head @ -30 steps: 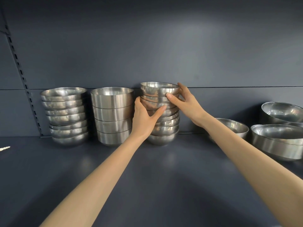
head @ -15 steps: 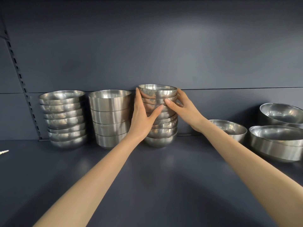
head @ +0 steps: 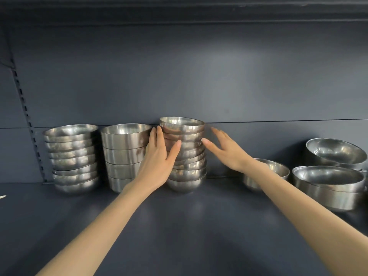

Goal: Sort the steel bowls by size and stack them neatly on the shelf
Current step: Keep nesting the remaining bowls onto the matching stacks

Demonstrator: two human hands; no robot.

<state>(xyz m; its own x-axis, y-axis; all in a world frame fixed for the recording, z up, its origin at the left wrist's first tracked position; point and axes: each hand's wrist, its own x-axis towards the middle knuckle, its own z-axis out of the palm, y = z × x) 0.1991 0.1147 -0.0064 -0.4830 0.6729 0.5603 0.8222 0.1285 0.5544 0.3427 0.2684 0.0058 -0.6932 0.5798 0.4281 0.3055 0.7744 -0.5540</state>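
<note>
**A:** What's the job right now?

**B:** Truing up the middle stack (head: 185,156), by the look of it. It stands near the back edge of the shelf (head: 179,226), roughly midway along, just beside the straight-walled stack (head: 123,154). The left hand (head: 159,156) lies flat against its left side, fingers straight, gripping nothing. The right hand (head: 229,152) is open too, fingers spread, off the stack's right side (whether the thumb tip touches steel, I can't tell).

**A:** Is the stack straight?

**B:** Not quite. The top bowls sit tilted, and the rims lower down fan out unevenly toward the right.

**A:** So how should it be done?

**B:** Bring both palms in from opposite sides and press evenly. A push from the left alone would probably slide the upper bowls off toward the shelf's right end, since polished steel nested in steel has little grip. I'd settle the lower bowls first, then work the hands upward, and finish with a light press on the top rim so it seats level.

**A:** Any hazards?

**B:** The left fingers are wedged between two stacks, so a hard nudge could knock the straight-walled one as well.

**A:** What's left after this?

**B:** The left stack (head: 71,158) near the shelf's left end looks settled. Toward the right end a single bowl (head: 278,169) sits half hidden behind the right forearm, and the wide bowls (head: 326,188) beyond it look unsorted.
</note>
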